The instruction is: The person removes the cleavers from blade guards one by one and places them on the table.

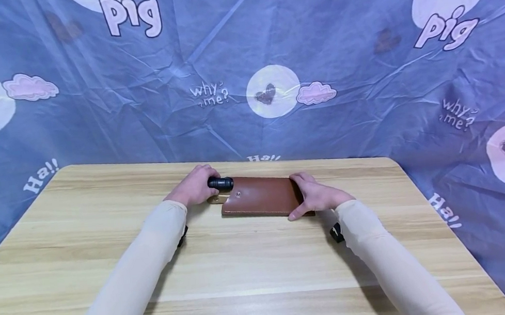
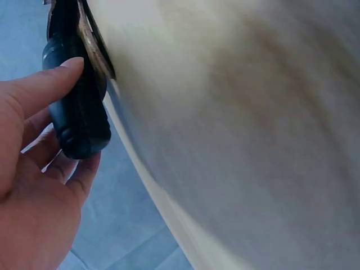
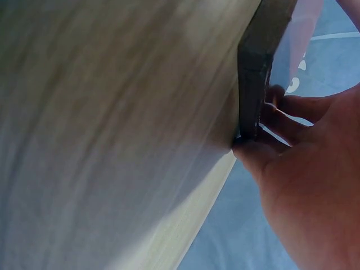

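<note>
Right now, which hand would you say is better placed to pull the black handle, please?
Probably the left hand: it grips the black handle, while the right hand holds the brown case at the opposite end.

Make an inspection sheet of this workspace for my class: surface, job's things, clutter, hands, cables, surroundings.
Surface: pale wood-grain table, far corners rounded.
Job's things: cylindrical black handle at the left end of a flat brown leather-like sheath with a round metal snap.
Clutter: nothing seen.
Hands: bare left hand grips the handle; bare right hand holds the sheath's right end.
Cables: nothing seen.
Surroundings: creased blue cloth-like backdrop printed with white lettering, dark hearts and pink clouds.
</note>
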